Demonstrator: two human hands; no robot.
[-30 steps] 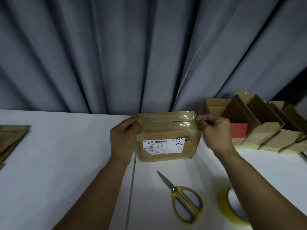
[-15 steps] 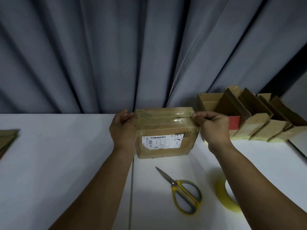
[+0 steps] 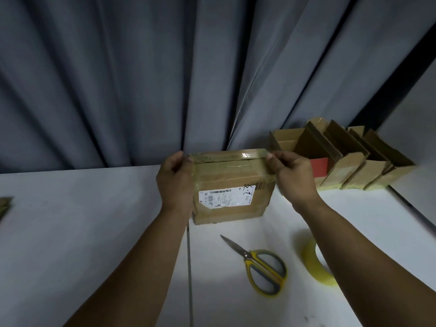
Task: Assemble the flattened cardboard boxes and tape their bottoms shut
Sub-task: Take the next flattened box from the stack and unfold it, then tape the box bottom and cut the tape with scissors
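A small brown cardboard box (image 3: 232, 185) with a white shipping label facing me stands on the white table (image 3: 70, 232). Shiny tape runs along its upper face. My left hand (image 3: 175, 185) grips its left end, thumb on the top corner. My right hand (image 3: 292, 178) holds the right end, with thumb and finger pinched at the top right corner. Yellow-handled scissors (image 3: 262, 267) lie shut on the table in front of the box. A yellow tape roll (image 3: 313, 260) sits to their right, partly hidden by my right forearm.
Several assembled boxes (image 3: 342, 156) with open flaps stand in a row at the back right. A sliver of flattened cardboard (image 3: 4, 206) shows at the far left edge. A grey curtain (image 3: 165, 79) hangs behind the table. A seam (image 3: 190, 267) runs down the tabletop.
The box and both hands have stayed in nearly the same grip. The view has shifted a little, and my left thumb has come up onto the top left corner.
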